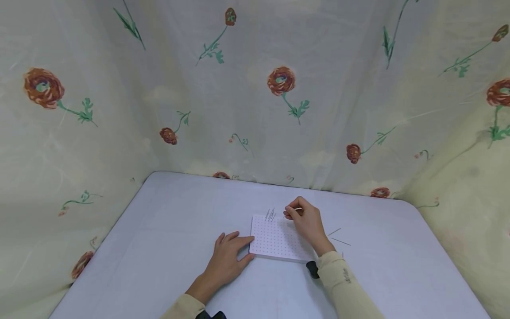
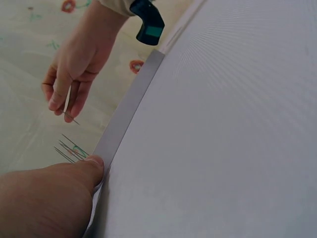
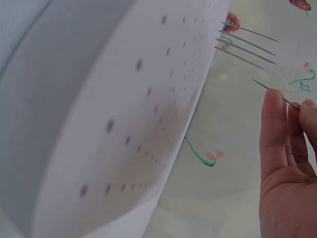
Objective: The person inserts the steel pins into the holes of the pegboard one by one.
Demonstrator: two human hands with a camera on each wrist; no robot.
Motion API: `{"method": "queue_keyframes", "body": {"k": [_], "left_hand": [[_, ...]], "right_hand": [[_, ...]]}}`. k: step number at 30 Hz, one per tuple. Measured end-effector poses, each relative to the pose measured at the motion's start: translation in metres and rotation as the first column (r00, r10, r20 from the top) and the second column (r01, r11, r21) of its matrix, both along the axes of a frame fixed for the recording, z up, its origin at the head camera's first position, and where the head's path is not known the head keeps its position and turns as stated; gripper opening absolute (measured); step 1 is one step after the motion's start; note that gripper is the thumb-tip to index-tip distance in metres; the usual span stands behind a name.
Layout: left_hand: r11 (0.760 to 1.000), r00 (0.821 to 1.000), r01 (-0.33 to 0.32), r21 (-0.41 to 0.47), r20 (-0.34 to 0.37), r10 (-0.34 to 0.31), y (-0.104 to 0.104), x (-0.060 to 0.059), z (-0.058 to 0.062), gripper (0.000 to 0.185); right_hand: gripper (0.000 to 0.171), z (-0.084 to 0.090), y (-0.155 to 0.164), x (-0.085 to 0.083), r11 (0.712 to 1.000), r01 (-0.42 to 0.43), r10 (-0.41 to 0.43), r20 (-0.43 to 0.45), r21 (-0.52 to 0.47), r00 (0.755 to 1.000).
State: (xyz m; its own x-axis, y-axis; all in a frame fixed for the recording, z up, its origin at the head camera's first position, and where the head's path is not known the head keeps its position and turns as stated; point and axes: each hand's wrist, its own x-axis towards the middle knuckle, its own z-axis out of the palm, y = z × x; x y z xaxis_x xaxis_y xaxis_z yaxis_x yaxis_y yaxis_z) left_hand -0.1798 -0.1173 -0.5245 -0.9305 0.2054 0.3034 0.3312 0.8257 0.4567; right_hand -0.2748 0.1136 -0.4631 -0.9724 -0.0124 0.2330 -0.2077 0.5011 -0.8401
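A white board [image 1: 275,241] dotted with rows of small holes lies on the table. Several thin metal needles [image 3: 247,43] stand upright along its far edge. My left hand [image 1: 228,260] rests at the board's near left corner, with the index finger on the left side and the thumb at the front side. Over the far part of the board, my right hand [image 1: 310,222] pinches one needle [image 3: 261,84] between thumb and fingers. The pointed end sticks out past the fingertips, clear of the board and to the right of the standing needles.
Loose needles [image 1: 341,242] lie on the white table [image 1: 382,274] to the right of the board, by the right forearm. A black wrist device [image 1: 312,269] sits at the right cuff. A flower-patterned curtain [image 1: 255,110] hangs behind the table and along its sides.
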Motion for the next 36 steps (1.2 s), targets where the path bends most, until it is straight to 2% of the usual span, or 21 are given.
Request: {"method": "queue_keyframes", "body": {"k": [8,21,36], "left_hand": [[1.0,1.0,0.006,-0.007,0.004,-0.006,0.0,0.0,0.003,0.046],[1.0,1.0,0.004,-0.02,0.002,-0.004,-0.001,-0.001,0.001,0.046],[1.0,1.0,0.008,-0.017,0.002,-0.008,-0.001,0.0,0.002,0.045]], "right_hand": [[0.009,-0.005,-0.008,-0.004,1.0,-0.031,0.031,-0.001,-0.002,1.0],[0.008,-0.008,-0.015,-0.007,0.992,-0.034,0.031,0.025,0.118,0.999],[0.008,-0.017,-0.018,-0.008,0.985,-0.053,0.051,0.016,0.166,0.999]]}}
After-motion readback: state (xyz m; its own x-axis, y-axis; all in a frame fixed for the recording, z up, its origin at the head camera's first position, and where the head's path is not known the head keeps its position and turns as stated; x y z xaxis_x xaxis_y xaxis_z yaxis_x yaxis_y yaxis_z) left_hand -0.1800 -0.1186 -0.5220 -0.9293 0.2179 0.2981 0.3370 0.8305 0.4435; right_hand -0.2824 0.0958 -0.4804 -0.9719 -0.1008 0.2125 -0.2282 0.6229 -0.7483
